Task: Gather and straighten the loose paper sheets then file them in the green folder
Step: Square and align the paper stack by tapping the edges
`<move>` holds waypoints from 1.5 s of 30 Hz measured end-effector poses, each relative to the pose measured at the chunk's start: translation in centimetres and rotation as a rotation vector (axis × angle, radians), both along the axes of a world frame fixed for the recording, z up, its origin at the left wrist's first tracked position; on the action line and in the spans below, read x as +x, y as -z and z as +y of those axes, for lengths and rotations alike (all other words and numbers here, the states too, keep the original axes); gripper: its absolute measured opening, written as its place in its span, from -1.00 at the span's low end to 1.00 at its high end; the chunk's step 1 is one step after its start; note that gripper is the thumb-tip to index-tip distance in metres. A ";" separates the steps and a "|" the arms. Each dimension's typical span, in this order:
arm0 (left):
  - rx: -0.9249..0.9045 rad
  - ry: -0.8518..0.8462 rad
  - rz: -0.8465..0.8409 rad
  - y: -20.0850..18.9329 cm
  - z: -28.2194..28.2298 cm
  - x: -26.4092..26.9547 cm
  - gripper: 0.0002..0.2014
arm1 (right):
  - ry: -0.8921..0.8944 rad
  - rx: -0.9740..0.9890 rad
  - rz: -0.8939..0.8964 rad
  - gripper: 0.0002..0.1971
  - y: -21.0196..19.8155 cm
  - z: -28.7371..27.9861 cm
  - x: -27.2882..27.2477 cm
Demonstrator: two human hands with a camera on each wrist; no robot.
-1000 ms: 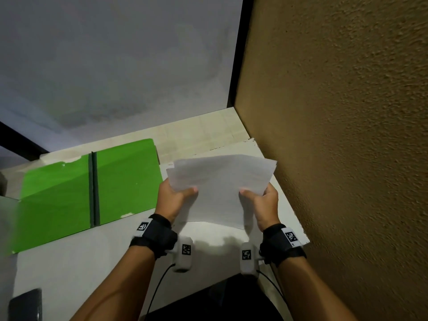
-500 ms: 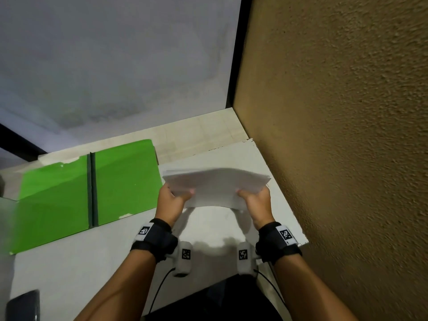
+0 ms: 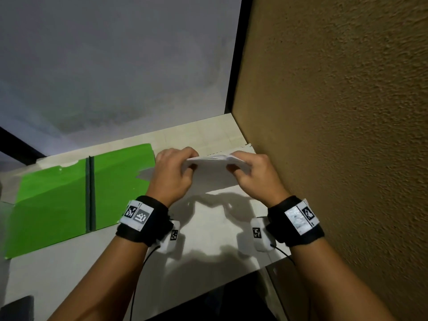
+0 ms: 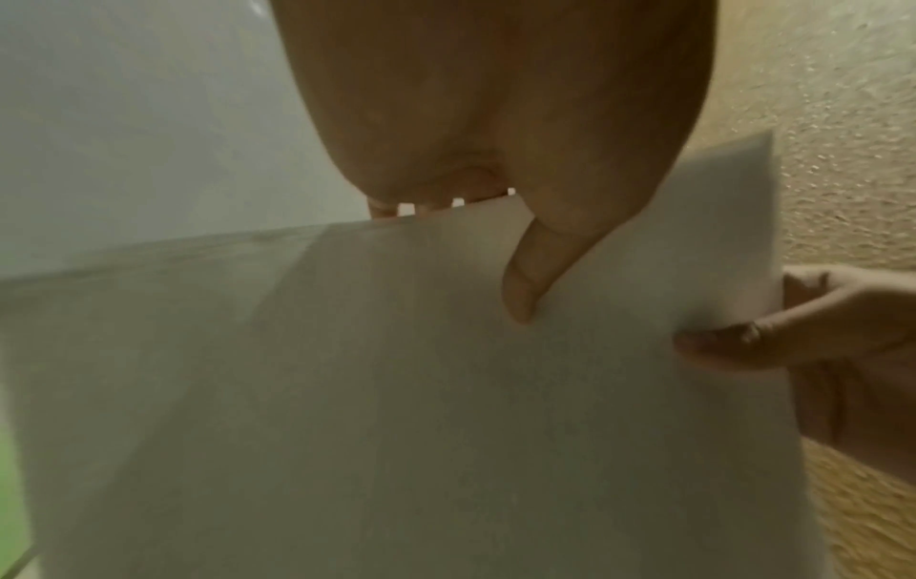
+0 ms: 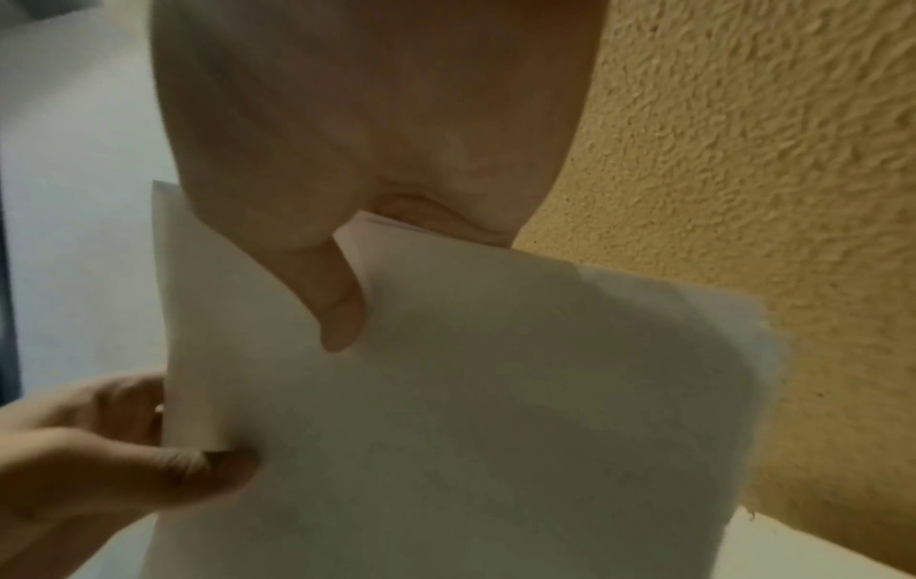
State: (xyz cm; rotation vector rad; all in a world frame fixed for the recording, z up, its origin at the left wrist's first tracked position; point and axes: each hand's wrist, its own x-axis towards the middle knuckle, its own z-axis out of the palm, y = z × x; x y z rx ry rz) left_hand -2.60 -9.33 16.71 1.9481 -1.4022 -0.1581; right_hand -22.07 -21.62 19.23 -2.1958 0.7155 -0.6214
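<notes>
A stack of white paper sheets stands nearly upright above the white table, near the wall corner. My left hand pinches its left side, thumb in front and fingers behind; my right hand pinches its right side the same way. In the left wrist view the sheets fill the lower frame under my left hand's thumb. In the right wrist view the sheets bend under my right thumb. The green folder lies open and flat to the left.
A rough tan wall rises close on the right, a grey-white wall behind. A dark flat object lies at the table's near left corner. The table's front edge runs just below my wrists.
The sheets went from lying tilted back, their face toward me, to standing almost upright and edge-on. Both hands moved away from me toward the back wall, still holding the stack.
</notes>
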 end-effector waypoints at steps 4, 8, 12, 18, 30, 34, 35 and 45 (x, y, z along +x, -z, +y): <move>-0.101 -0.381 0.145 1.6 0.7 1.4 -0.05 | 0.170 0.373 -0.159 -0.79 -0.2 -1.2 -1.1; -0.215 -0.438 1.058 4.8 0.6 2.6 0.27 | 0.210 0.571 -0.204 -0.75 0.7 -3.6 -3.2; -0.013 -0.156 1.470 7.8 -0.4 3.5 -0.17 | 0.238 0.634 -0.166 -0.77 1.7 -5.2 -4.0; -0.103 -0.271 1.321 8.8 -1.6 3.6 -0.52 | 0.472 0.676 -0.195 -0.76 4.9 -6.7 -4.0; -0.299 -0.366 1.041 10.0 -1.5 3.2 -0.64 | 0.559 0.733 -0.301 -0.80 10.4 -5.1 -0.1; -0.241 -0.419 1.144 13.3 -0.4 4.0 -0.61 | 0.471 0.783 -0.304 -0.67 12.4 -5.3 -0.7; -0.200 -0.409 1.149 14.0 -0.1 4.0 -0.60 | 0.440 0.810 -0.272 -0.65 12.9 -5.2 -0.9; -0.188 -0.418 1.159 15.0 0.0 3.9 -0.71 | 0.529 0.754 -0.247 -0.66 14.8 -5.2 -1.2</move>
